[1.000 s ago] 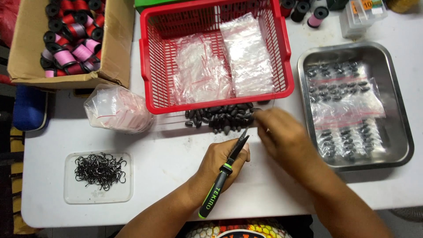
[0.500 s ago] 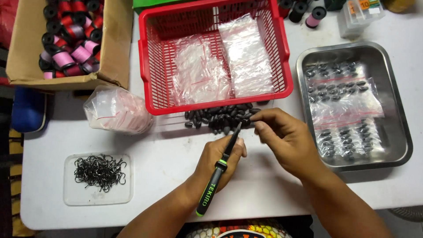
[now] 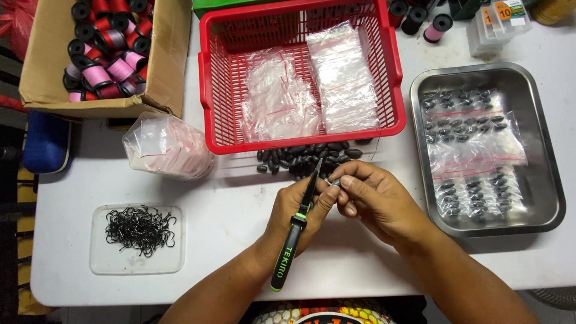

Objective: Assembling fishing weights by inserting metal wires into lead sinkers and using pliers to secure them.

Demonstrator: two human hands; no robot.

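Note:
My left hand (image 3: 297,211) grips a pair of black pliers with green trim (image 3: 293,243), the jaws pointing up toward my right hand. My right hand (image 3: 372,198) pinches a small dark oval weight (image 3: 334,180) between thumb and fingers, right at the plier tips. Both hands meet over the white table (image 3: 228,210), just in front of a loose pile of dark oval weights (image 3: 306,157).
A red basket (image 3: 210,84) holds clear plastic bags. A metal tray (image 3: 549,168) at right holds bagged weights. At left sit a clear lid of black hooks (image 3: 139,231), a bag of small bags (image 3: 168,147) and a cardboard box of thread spools (image 3: 102,54).
My right hand has left the pile with a weight and come toward me. The left hand raised the pliers so their tips meet that weight.

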